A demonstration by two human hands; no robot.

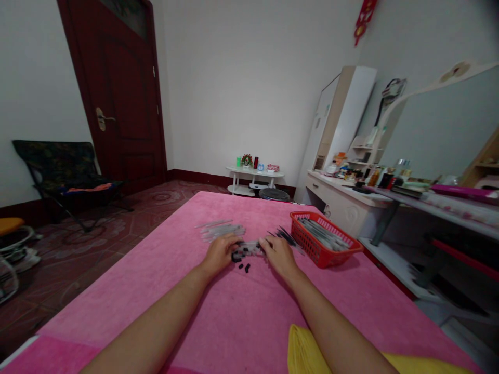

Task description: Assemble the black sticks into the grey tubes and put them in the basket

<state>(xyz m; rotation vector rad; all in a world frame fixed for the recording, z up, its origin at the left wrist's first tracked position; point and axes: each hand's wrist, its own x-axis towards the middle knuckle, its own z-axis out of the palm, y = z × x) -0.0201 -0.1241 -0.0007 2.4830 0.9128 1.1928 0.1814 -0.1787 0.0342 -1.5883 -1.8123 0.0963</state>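
My left hand [219,254] is closed, its thumb and fingers pinched at the left end of a small pile of clear and black pen parts [249,249]. At the right end of this pile, my right hand [279,255] is also closed in a pinch. What sits in either set of fingertips is too small to make out. Beyond my left hand lies a bunch of clear pen barrels [223,229]. Thin dark pen refills [286,236] are spread just past my right hand. A few short black pieces [247,268] rest on the pink cloth nearer to me.
A red plastic basket [322,257] full of slim pen-like sticks stands to the right on the pink-covered table [234,322]. Yellow cloth [306,350] lies under my right forearm. Further off are a dressing table [339,195], a folding chair [70,166] and a low white stand [255,171].
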